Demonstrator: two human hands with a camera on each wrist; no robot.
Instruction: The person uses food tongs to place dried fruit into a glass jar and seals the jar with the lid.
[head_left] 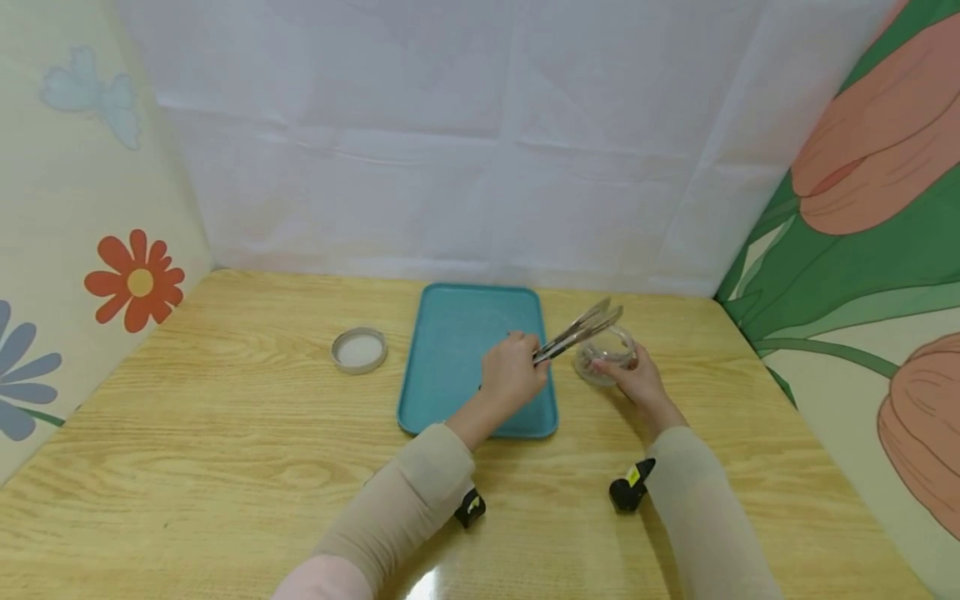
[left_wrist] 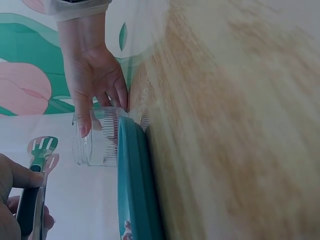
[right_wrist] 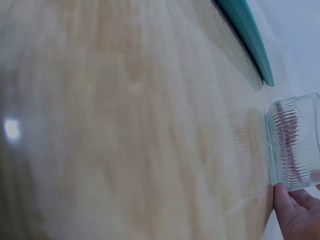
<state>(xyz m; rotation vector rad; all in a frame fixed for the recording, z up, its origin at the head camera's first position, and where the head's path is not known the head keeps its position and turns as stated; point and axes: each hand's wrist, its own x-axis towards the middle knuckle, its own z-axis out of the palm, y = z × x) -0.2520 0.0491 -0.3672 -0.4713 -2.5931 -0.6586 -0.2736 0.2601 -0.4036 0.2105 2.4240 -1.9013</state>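
Table (head_left: 210, 417): wood-grained; I note front glare (head_left: 423, 585).
Cloth (head_left: 405, 187): white, creased, behind the table.
Left wall (head_left: 45, 217): I see red flower (head_left: 140, 282), blue flower (head_left: 30, 373), winged motif (head_left: 93, 93).
Right wall (head_left: 836, 408): pink tulips (head_left: 873, 154), green leaves (head_left: 862, 258).

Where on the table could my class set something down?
The bare table stretches left of the round lid toward the flowered wall, and right of the right hand toward the tulip wall. It is crowded around the right side of the tray, where the left hand, tongs and jar cluster.
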